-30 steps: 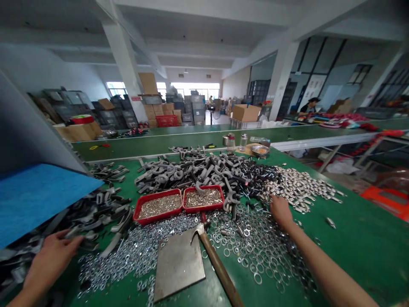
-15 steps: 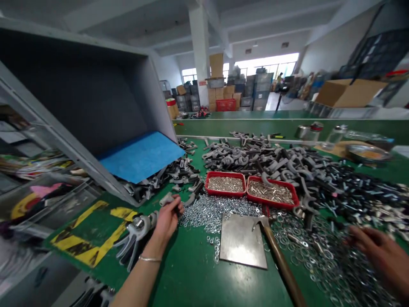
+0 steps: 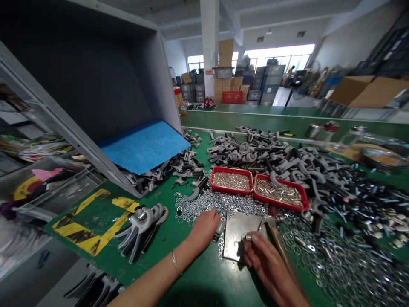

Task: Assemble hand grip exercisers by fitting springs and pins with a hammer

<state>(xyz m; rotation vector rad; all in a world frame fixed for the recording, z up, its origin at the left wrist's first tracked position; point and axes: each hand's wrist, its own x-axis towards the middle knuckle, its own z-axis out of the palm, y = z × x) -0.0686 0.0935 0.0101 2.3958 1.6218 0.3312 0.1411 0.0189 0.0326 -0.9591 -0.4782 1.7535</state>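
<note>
My left hand (image 3: pixel 204 228) is closed around a grey plastic part (image 3: pixel 219 230), which sticks out beyond the fingers at the left edge of the steel plate (image 3: pixel 231 243). Most of that part is hidden by the hand. Over the plate, my right hand (image 3: pixel 266 260) pinches a small silver metal piece (image 3: pixel 248 237) in its fingertips. Something dark shows below those fingers, too blurred to name. A hammer (image 3: pixel 281 247) lies beside the plate, its handle partly behind my right hand. Loose washers (image 3: pixel 194 209) spread around the left hand.
Two red trays (image 3: pixel 231 190) of small metal pieces stand behind the plate. Grey clamp parts (image 3: pixel 246 149) are heaped beyond them. Larger rings (image 3: pixel 338 268) cover the right side. Assembled grey clamps (image 3: pixel 140 230) lie at left, near a tilted grey bin (image 3: pixel 166 85).
My left hand has moved right with the grey part, up to the plate. My right hand has come in from the far right to above the plate, now pinching the silver piece.
</note>
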